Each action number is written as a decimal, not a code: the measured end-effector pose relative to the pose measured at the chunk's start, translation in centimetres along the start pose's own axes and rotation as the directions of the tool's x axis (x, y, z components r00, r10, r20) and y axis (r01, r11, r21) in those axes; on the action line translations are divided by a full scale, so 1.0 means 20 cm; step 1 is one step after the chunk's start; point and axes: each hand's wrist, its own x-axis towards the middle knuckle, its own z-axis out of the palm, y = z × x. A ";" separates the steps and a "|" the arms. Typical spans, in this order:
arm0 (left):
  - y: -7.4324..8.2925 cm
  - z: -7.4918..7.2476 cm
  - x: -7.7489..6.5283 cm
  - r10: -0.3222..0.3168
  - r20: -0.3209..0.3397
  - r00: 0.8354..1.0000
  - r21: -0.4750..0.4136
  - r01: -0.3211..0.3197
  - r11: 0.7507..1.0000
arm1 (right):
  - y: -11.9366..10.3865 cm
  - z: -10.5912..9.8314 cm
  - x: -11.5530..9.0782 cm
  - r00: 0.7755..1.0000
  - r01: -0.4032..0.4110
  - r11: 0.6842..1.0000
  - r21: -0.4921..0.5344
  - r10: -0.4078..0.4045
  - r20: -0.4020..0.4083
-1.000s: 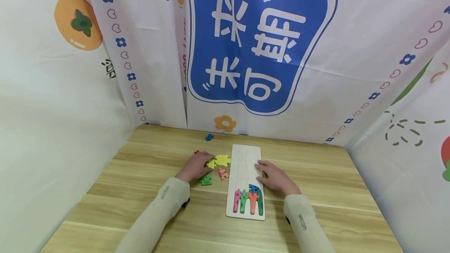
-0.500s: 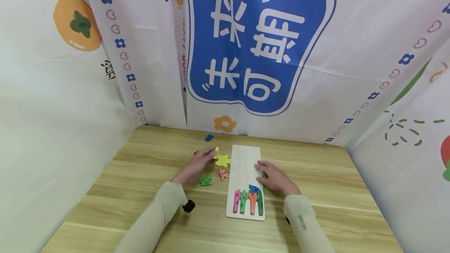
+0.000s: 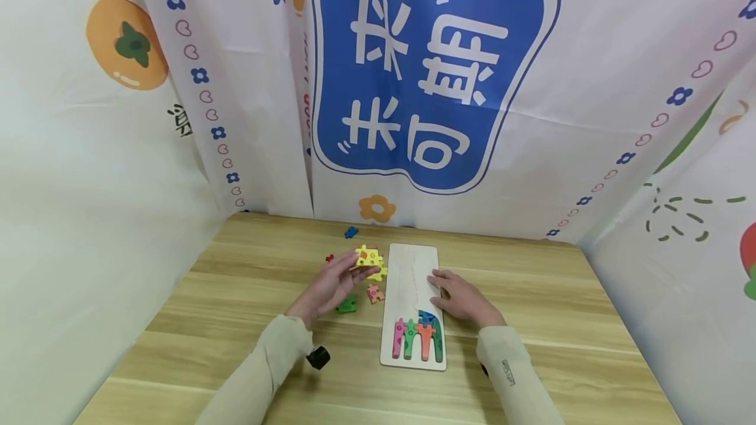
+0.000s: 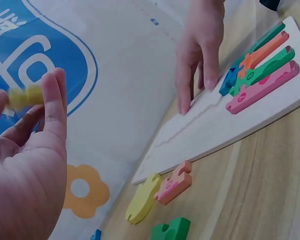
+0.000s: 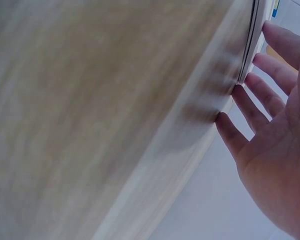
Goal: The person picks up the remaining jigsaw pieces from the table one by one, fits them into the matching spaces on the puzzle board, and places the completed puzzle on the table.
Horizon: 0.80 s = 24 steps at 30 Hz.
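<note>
My left hand (image 3: 327,287) pinches a yellow puzzle piece (image 3: 369,256) between thumb and fingertips, raised off the table left of the white puzzle board (image 3: 404,287). Orange and small round marks show on the piece's face. In the left wrist view this piece is blurred, held edge-on. On the board's right edge rests my right hand (image 3: 463,297), its fingers extended, fingertips at the rim in the right wrist view. Leg-shaped pieces in pink (image 4: 262,87), green (image 4: 265,69), orange (image 4: 265,51) and dark green (image 3: 438,343) sit at the board's near end, beside a blue piece (image 3: 425,317).
Left of the board lie another yellow piece (image 4: 142,200), a salmon-pink piece (image 3: 375,294) and a green piece (image 3: 347,304). Farther back are a small blue piece (image 3: 351,232) and a red one (image 3: 329,258). A printed cloth (image 3: 266,149) hangs behind the wooden table (image 3: 195,340).
My left hand has picked up the yellow piece from beside the other yellow one, lifted it and turned its marked face into view. My right hand has stayed at the board's edge.
</note>
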 end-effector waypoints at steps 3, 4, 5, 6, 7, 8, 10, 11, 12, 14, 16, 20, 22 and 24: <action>-0.01 0.00 0.01 -0.025 -0.033 0.999 0.054 0.026 0.998 | 0.00 0.00 0.00 1.000 0.003 1.000 0.003 -0.003 -0.003; -0.02 0.00 0.01 -0.032 -0.040 0.999 0.071 0.035 0.997 | 0.00 0.00 0.00 1.000 0.003 1.000 -0.001 -0.003 -0.004; -0.02 0.00 0.01 -0.036 -0.038 0.999 0.094 0.039 0.995 | 0.00 0.00 0.00 1.000 0.004 1.000 -0.003 -0.004 -0.005; -0.02 0.00 0.01 -0.039 -0.037 0.999 0.121 0.043 0.992 | 0.00 0.00 0.00 1.000 0.005 1.000 -0.005 -0.005 -0.006; -0.03 0.00 0.01 -0.042 -0.037 0.998 0.137 0.047 0.989 | 0.00 0.00 0.00 1.000 0.006 1.000 -0.004 -0.006 -0.006; -0.03 0.00 0.01 -0.046 -0.034 0.998 0.158 0.051 0.986 | 0.00 0.00 0.01 1.000 0.007 1.000 -0.005 -0.007 -0.006; -0.04 0.00 0.01 -0.047 -0.022 0.999 0.189 0.050 0.981 | 0.00 -0.01 0.01 1.000 0.010 1.000 -0.008 -0.010 -0.006; -0.04 0.00 0.01 -0.048 -0.023 0.999 0.209 0.052 0.977 | 0.00 -0.01 0.01 1.000 0.011 1.000 -0.006 -0.011 -0.007; -0.04 0.01 0.01 -0.050 -0.025 0.998 0.221 0.054 0.974 | 0.00 -0.01 0.01 1.000 0.012 1.000 -0.005 -0.012 -0.007; -0.05 0.01 0.01 -0.051 -0.025 0.998 0.256 0.055 0.965 | 0.00 -0.01 0.00 1.000 0.011 1.000 -0.005 -0.011 -0.004; -0.05 0.01 0.01 -0.041 -0.038 0.998 0.286 0.051 0.957 | 0.00 -0.01 0.00 1.000 0.010 1.000 -0.001 -0.010 -0.004; -0.06 0.02 0.00 -0.017 -0.060 0.998 0.343 0.037 0.939 | 0.00 0.00 0.00 1.000 0.005 1.000 0.005 -0.005 -0.005; -0.06 0.03 0.00 -0.004 -0.059 0.998 0.366 0.025 0.930 | 0.00 0.00 0.00 1.000 0.002 1.000 0.006 -0.002 -0.006; -0.06 0.04 0.00 0.002 -0.049 0.999 0.376 0.017 0.926 | 0.00 0.00 0.00 1.000 -0.001 1.000 0.009 0.001 -0.007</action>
